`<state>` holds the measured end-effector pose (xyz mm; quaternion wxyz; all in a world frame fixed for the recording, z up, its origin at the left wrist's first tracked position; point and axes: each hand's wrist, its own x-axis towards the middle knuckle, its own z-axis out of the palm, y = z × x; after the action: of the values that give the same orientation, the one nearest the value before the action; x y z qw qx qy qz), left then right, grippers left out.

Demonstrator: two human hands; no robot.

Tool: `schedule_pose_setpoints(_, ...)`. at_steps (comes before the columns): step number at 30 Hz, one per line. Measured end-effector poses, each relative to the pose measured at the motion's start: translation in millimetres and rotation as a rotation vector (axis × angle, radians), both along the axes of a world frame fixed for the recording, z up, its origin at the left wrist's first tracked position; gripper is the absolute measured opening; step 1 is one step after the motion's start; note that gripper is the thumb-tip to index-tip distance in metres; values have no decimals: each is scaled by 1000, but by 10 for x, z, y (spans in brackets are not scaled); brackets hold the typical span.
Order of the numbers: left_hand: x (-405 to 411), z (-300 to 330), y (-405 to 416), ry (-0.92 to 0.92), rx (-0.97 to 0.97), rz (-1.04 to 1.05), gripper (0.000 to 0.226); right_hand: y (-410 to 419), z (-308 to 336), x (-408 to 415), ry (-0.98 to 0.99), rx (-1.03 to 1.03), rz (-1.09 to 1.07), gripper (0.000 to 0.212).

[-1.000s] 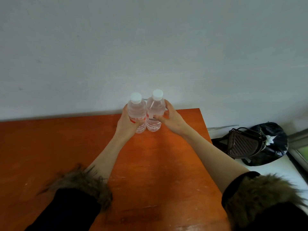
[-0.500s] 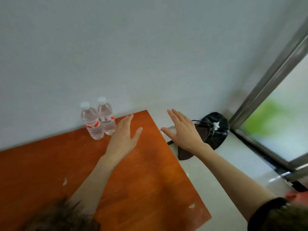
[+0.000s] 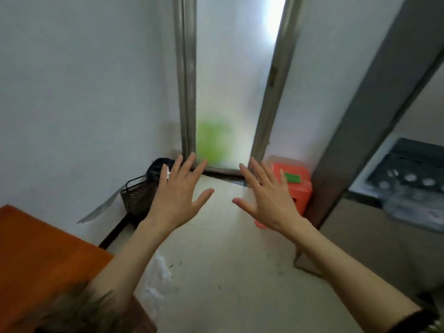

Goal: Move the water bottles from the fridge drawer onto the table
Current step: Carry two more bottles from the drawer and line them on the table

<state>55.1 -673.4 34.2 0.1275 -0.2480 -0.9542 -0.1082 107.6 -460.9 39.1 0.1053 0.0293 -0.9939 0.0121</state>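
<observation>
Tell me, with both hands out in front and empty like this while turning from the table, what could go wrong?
The orange stool sits low on the floor beside the right hand; a step that way might catch it. The dark wire basket and black bag lie on the floor past the table corner, near the left hand, another possible trip. The picture is blurred, so a quick turn could clip that corner.
</observation>
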Motion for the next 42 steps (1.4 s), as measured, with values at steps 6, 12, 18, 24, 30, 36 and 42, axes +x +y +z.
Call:
schedule_pose_setpoints(6,45,106,1588,35,30,-308,75,1395,58,652,62,-95,-307,79)
schedule_pose_setpoints(12,62,-173,2954,-2,31,-509,75,2502,-93,954,70,-127,-543,78)
schedule_pose_setpoints(18,-249,-318,4293,-28,34,-601,76,3706,-228,929,27,-106,-681,81)
schedule_pose_setpoints(24,-473,-402,5455,-70,1,-710,75,4719,-253,933,1,-149,-783,74)
schedule_pose_setpoints(30,-580,-492,6340,-135,-98,-814,73,5575,-416,1006,-22,-228,-848,72)
schedule_pose_setpoints(36,-586,-545,7148,-221,-123,-857,72,6467,-585,985,-76,-245,-809,65)
schedule_pose_setpoints(42,-541,-767,7906,-285,-81,-778,69,7562,-724,818,-153,-285,-649,55)
